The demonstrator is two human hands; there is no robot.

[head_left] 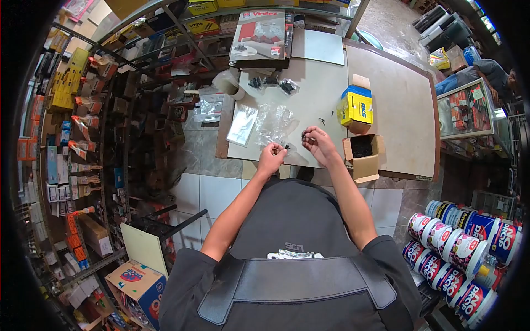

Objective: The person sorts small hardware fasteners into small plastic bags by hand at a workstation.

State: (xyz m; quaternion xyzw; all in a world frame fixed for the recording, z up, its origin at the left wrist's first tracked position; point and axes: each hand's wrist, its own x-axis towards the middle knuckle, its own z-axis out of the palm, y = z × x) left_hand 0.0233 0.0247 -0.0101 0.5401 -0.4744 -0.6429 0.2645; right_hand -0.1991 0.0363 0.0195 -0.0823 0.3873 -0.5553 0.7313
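Observation:
At the table's near edge, my left hand (pixel 271 158) is closed in a pinch on small black pieces that look like screws. Just right of it and a little higher, my right hand (pixel 319 145) has its fingers curled round a small dark piece of the same sort. An open cardboard box (pixel 365 169) filled with dark small pieces stands beside my right forearm. Loose black screws (pixel 322 120) lie beyond my right hand. Clear plastic bags (pixel 271 122) are spread out past my left hand, next to a stack of flat bags (pixel 242 126).
A yellow and blue box (pixel 356 108) stands open on the table (pixel 395 99). Filled small bags (pixel 270 80) lie farther back, near a Vinilex box (pixel 258 36). Loaded shelves (pixel 74 138) line the left. Paint buckets (pixel 464 251) are stacked at right; another person (pixel 491 71) is behind.

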